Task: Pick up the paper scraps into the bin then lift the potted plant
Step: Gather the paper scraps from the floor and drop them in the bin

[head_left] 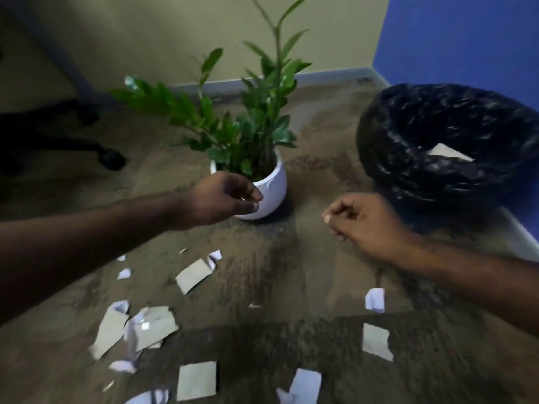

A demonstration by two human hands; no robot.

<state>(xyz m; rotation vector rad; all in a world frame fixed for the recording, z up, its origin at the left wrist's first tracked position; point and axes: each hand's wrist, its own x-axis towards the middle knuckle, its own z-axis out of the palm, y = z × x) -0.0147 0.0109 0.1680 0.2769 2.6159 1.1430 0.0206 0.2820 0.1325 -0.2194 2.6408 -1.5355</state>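
Fingers (253,196) of the left hand (221,199) are curled loosely inward, thumb tip close to the fingertips, with nothing visible between them; this hand hovers in front of the white pot (272,185) of the potted plant (248,126), overlapping its near-left side, though whether it touches the pot cannot be told. Right hand (364,220) hangs above the carpet (306,272), just right of the pot and beside the bin (449,147); its fingers are bent into a loose fist, thumb against the forefinger, and no scrap shows in the pinch.

Potted plant stands upright on the carpet near the wall (145,39), green leaves spreading left and upward; the bin, lined with a black bag, stands to its right, well apart from the pot, with one pale paper piece (449,153) lying inside it.

Paper scraps (194,275) lie scattered on the carpet in the near field: a cluster (137,328) at lower left, a square piece (197,380) near the bottom edge, two pieces (376,339) at lower right; all are apart from both hands. Office chair base (58,141) with castors stands at far left; motion blur softens much of the view.
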